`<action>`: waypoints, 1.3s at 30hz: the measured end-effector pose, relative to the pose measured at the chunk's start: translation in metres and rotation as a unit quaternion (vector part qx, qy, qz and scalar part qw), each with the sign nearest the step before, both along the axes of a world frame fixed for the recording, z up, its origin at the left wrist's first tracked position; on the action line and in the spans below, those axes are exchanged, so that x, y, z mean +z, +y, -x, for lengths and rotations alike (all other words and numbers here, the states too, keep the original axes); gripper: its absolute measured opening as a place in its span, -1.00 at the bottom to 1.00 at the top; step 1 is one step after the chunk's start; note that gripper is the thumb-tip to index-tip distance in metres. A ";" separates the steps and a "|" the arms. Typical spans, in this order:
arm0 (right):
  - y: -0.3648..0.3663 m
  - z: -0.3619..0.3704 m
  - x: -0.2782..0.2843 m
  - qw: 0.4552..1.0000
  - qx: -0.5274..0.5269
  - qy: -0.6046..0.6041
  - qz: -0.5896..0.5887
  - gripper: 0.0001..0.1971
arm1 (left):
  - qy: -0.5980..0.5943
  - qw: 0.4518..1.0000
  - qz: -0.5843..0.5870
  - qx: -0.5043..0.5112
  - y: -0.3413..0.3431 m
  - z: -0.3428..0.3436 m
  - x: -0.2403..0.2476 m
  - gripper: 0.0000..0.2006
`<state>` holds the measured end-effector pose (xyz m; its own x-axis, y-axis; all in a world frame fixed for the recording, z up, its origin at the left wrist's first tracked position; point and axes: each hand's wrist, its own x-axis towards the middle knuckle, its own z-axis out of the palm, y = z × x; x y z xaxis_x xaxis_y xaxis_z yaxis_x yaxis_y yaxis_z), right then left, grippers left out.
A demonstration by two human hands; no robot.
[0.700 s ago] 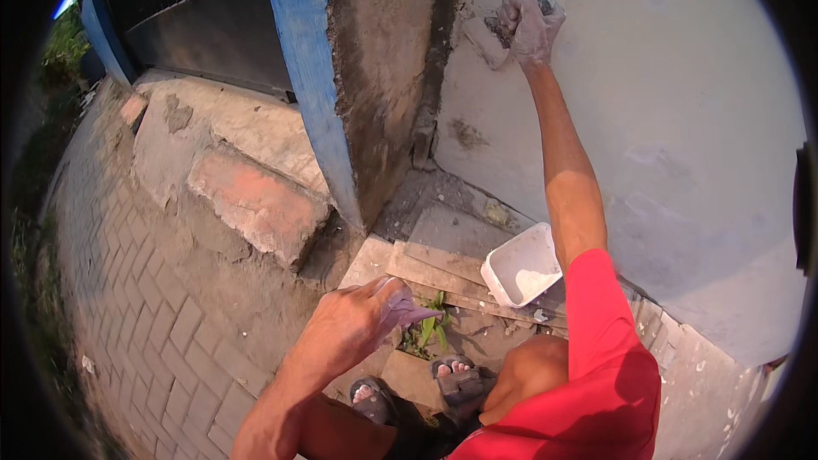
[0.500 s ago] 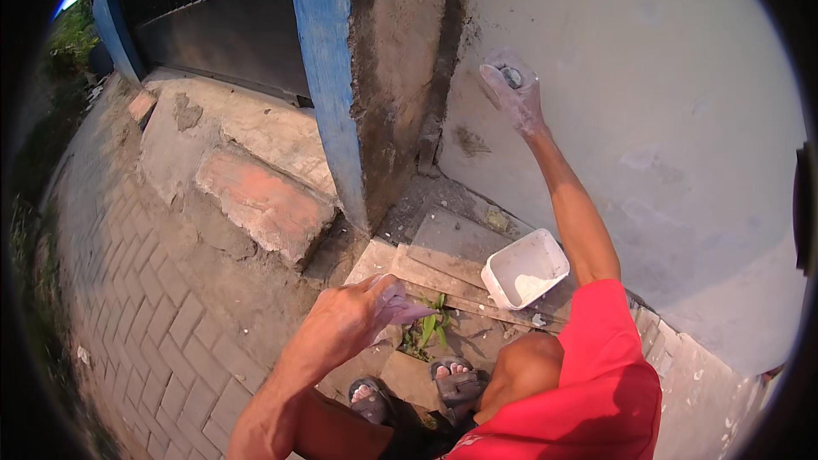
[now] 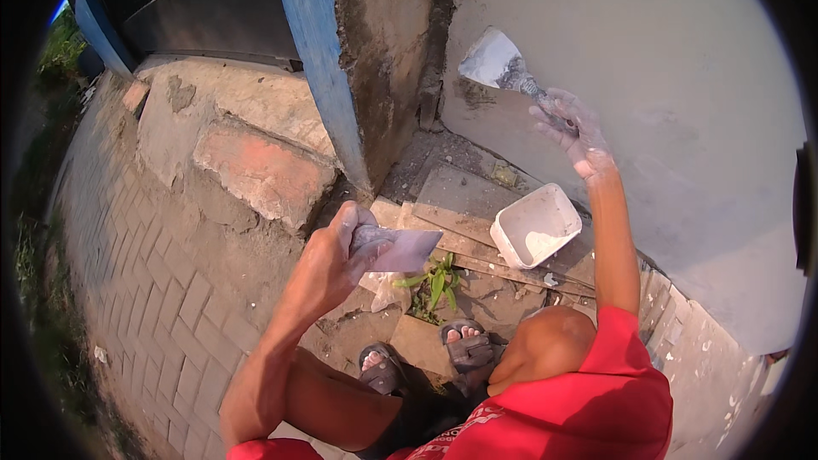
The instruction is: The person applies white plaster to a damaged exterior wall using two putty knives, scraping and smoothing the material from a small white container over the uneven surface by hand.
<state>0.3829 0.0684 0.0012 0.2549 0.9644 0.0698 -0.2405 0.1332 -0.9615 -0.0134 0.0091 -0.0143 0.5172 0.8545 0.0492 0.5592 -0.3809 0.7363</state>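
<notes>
A big grey wall (image 3: 648,77) fills the right side. Next to it stands a rough post (image 3: 383,60) with a blue edge (image 3: 317,51). A brick floor (image 3: 145,290) lies on the left, with a broken slab (image 3: 260,166) near the post.

The person squats low in a red shirt (image 3: 588,409), with sandals (image 3: 426,358) on both feet.

The right hand (image 3: 569,126) is up at the wall. It is covered in white paste, and its grip is closed around the handle of a scraper (image 3: 498,64). The scraper's wide blade lies against the wall, close to the post.

The left hand (image 3: 336,249) is lower down, over the ground in front of the knees. Its grip is closed on a flat plate (image 3: 400,249), which sticks out to the right.

A white tub (image 3: 535,226) sits on the ground at the foot of the wall, under the right arm. A little green plant (image 3: 436,283) grows just below the plate.
</notes>
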 end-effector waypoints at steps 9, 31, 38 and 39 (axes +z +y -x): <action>-0.102 0.078 -0.159 0.975 0.138 -0.175 0.009 -0.56 | -0.454 0.781 0.360 0.233 0.047 -0.005 -0.108 -0.84; -0.093 0.098 -0.200 0.903 0.369 -0.022 0.221 -0.63 | -0.495 0.760 0.342 0.245 0.013 -0.016 -0.181 -0.68; -0.100 0.110 -0.244 0.911 0.349 -0.010 0.221 -0.68 | -0.532 0.766 0.283 0.225 0.006 -0.008 -0.197 -0.66; -0.103 0.112 -0.249 0.917 0.326 -0.006 0.231 -0.68 | -0.527 0.768 0.280 0.232 0.004 -0.004 -0.199 -0.64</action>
<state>0.2714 -0.0350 -0.2480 -0.3837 0.8390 -0.3859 -0.1140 -0.4577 -0.8817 -0.0091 0.0134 -0.2133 0.0758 0.9744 -0.2116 -0.4813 0.2216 0.8481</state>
